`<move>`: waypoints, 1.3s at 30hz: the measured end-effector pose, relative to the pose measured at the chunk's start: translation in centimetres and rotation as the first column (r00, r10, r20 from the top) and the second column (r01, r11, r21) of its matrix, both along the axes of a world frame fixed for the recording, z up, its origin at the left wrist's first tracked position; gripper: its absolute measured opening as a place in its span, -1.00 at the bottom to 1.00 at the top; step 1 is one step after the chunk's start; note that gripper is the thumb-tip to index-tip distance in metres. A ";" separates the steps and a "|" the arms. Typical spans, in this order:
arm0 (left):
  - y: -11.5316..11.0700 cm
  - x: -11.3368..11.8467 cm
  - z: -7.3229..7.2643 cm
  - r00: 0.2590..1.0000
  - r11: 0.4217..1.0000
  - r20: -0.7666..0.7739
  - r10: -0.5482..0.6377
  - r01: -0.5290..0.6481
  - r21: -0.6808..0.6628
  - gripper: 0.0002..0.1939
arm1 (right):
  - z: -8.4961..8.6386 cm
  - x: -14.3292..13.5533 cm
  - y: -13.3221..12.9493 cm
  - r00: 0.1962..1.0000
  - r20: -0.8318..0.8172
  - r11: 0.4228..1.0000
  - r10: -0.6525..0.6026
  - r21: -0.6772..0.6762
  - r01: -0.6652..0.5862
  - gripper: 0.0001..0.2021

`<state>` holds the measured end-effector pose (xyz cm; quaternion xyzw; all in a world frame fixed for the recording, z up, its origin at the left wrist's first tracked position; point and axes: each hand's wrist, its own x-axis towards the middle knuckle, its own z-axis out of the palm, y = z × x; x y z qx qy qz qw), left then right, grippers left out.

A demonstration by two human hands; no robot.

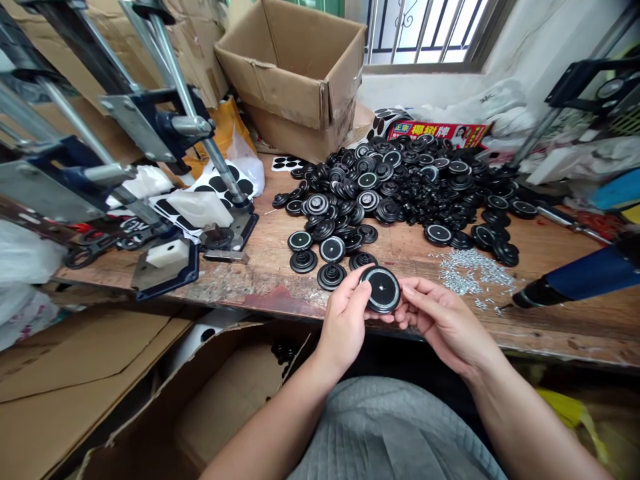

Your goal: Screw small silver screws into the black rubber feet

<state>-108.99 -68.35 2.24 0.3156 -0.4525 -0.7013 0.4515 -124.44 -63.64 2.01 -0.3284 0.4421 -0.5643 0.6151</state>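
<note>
A round black plastic disc (381,291) with a pale ring and a small shiny dot at its centre is held just above the bench's front edge, its flat face turned up. My left hand (345,320) grips it from the left, thumb on top and fingers underneath. At the disc's right rim, my right hand (440,320) has its thumb and fingertips closed in on the edge; part of those fingers is hidden. Several similar discs and stepped black caps (331,276) lie on the bench just beyond my hands.
A large heap of black discs (367,180) covers the bench's middle. Loose small screws (465,270) lie right, beside a blue power screwdriver (575,277). Hand presses (220,227) and scissors (90,247) stand left. An open cardboard box (300,87) is behind; another (215,400) is below.
</note>
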 end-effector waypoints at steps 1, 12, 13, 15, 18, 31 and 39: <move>0.0 0.0 0.0 1.000 1.000 -0.021 -0.010 0.010 0.012 -0.62 | 0.0 0.0 0.1 1.000 -0.015 1.000 -0.006 -0.003 0.006 -0.73; 0.2 0.1 0.3 0.986 0.988 -0.144 -0.080 0.098 0.118 -0.68 | 0.6 -0.2 1.2 0.976 -0.206 0.997 -0.076 -0.048 0.067 -0.68; 0.3 0.1 0.3 0.986 0.988 -0.148 -0.082 0.100 0.118 -0.69 | 0.6 -0.2 1.3 0.975 -0.209 0.996 -0.078 -0.049 0.069 -0.68; 0.3 0.1 0.1 0.985 0.988 -0.150 -0.090 0.107 0.113 -0.71 | 0.6 0.0 1.4 0.973 -0.216 0.996 -0.085 -0.051 0.075 -0.67; 0.3 0.2 -0.1 0.986 0.988 -0.125 -0.107 0.119 0.097 -0.76 | 0.3 0.0 1.5 0.960 -0.267 0.996 -0.089 -0.051 0.078 -0.65; 1.5 1.2 -2.5 0.945 0.901 -0.019 -0.325 0.316 0.297 -0.76 | -1.9 -5.7 -6.8 0.495 -0.836 0.968 -0.236 -0.245 0.048 -0.69; 2.0 1.2 -3.4 0.880 0.731 -0.364 -0.304 0.460 0.503 -0.68 | -1.7 -7.3 -11.2 -0.026 -0.980 0.979 -0.198 -0.199 0.033 -0.75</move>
